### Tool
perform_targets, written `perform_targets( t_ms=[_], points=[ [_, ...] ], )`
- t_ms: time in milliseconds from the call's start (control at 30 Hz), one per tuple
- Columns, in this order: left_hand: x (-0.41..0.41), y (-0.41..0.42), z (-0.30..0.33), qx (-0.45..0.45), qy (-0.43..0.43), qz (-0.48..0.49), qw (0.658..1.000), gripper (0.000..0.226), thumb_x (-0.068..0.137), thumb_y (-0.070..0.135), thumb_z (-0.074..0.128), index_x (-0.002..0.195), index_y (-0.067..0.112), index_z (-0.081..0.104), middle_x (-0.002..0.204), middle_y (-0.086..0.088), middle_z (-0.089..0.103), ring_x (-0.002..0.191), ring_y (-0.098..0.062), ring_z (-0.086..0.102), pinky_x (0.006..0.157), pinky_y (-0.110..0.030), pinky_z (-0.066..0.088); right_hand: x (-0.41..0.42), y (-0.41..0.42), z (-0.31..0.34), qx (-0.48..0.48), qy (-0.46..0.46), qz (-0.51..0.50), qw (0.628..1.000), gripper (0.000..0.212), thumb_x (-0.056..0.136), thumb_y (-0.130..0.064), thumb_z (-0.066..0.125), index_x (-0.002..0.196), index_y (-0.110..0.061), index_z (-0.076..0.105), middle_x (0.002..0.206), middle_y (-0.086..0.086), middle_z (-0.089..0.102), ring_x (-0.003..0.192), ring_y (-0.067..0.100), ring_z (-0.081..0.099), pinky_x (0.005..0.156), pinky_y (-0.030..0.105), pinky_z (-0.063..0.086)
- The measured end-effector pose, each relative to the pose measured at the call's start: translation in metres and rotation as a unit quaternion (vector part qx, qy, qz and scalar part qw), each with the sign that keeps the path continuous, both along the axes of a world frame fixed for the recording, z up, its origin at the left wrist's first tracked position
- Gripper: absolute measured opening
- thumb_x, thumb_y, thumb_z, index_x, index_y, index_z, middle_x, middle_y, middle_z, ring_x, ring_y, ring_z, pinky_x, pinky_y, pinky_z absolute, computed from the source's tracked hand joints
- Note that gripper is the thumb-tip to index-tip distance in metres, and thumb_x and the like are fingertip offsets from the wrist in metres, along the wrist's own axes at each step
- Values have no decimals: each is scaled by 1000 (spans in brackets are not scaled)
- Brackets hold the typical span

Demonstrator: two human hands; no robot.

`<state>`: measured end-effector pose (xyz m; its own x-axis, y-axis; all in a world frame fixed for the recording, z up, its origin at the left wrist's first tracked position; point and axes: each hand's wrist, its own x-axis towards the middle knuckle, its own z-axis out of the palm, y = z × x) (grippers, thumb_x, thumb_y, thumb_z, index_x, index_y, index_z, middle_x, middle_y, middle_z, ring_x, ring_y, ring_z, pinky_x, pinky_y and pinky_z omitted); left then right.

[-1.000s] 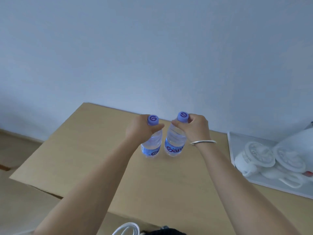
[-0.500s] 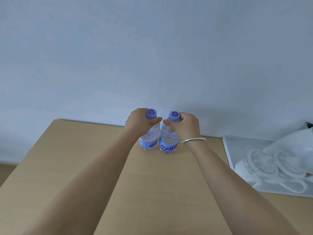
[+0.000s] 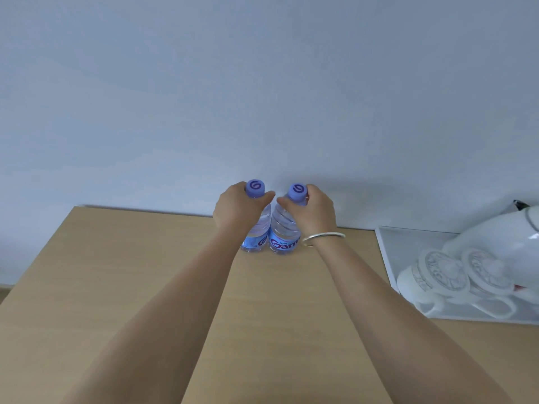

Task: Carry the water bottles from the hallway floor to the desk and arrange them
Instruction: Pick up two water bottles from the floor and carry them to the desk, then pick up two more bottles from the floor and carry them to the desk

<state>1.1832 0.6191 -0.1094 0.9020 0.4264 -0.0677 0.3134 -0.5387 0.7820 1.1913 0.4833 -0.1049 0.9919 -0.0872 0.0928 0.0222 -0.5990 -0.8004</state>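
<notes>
bare forearms, no sleeves; thin silver bangle [image 3: 323, 238] on right wrist

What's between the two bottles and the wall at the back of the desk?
Nothing visible. The left hand and right hand each grip a bottle near the cap, side by side on the desk, close to the wall.

Your right-hand bottle [image 3: 284, 228] shows part of a purple brand word on its blue label [image 3: 283, 244] — it reads "Gan", the rest hidden. Both purple caps — left cap [image 3: 255, 187], right cap [image 3: 297, 191] — bear a swirl mark like a "G".
</notes>
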Motion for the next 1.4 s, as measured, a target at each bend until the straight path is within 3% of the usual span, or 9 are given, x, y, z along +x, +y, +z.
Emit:
perform_targets(
  t_ms=[133,233,400,500,567,767,933,1167,1400],
  points=[
    [-12,-7,-8,-51,1,-35,998,69,72,47,73,125,12,46,121,-5,53,109,-21,50,84,-29,41,-16,-5,9,11,22,11,1000,68,77,-40,69,131,-11,41,125,11,50,114,25,48,88,30,37],
    [-34,-17,-18,-59,31,-13,998,86,76,34,71,142,6,24,141,-14,35,129,-30,36,106,-43,35,-35,-18,18,11,9,11,1000,72,82,-34,65,141,-13,30,134,12,43,124,26,42,97,31,34],
    [-70,-44,-23,-62,66,-18,996,85,79,28,66,144,4,16,144,-17,28,132,-33,30,107,-43,33,-72,-49,25,-3,46,1,999,44,88,-23,56,129,-9,47,128,9,52,118,22,50,92,27,36],
    [-85,-68,-14,-37,91,-107,989,40,80,26,61,112,5,50,110,-15,56,104,-35,52,79,-36,44,-95,-71,23,-11,66,-13,998,31,88,-16,51,117,-8,57,121,8,60,111,23,55,85,24,38],
    [-97,-90,-4,-18,108,-197,974,34,82,28,59,108,5,57,103,-11,61,94,-34,58,66,-30,41,-114,-90,22,-21,76,-21,997,27,88,-16,50,112,-8,59,116,6,62,108,22,56,82,23,38],
    [-150,-181,16,-7,73,-346,935,38,86,28,60,118,7,57,119,-7,59,96,-20,56,78,-28,42,-203,-172,14,-19,107,-96,989,31,86,-14,51,116,-9,59,119,4,62,110,18,55,86,22,37],
    [-229,-274,20,30,68,-477,876,40,86,33,60,117,9,58,119,-4,60,105,-20,57,82,-26,41,-319,-262,7,-29,129,-209,969,28,86,-17,53,112,-10,60,113,4,62,103,19,55,84,22,37],
    [-346,-376,10,164,70,-647,742,45,89,38,55,126,13,53,130,-5,55,118,-22,51,95,-31,40,-486,-357,2,-48,161,-340,925,26,88,-14,46,110,-9,60,110,5,62,102,22,57,78,24,37],
    [-428,-466,9,228,33,-733,640,45,90,39,50,129,18,50,132,3,53,120,-18,49,96,-30,40,-603,-421,2,-54,164,-448,877,22,89,-17,46,103,-13,62,100,4,63,87,19,56,77,29,46]
  ],
)
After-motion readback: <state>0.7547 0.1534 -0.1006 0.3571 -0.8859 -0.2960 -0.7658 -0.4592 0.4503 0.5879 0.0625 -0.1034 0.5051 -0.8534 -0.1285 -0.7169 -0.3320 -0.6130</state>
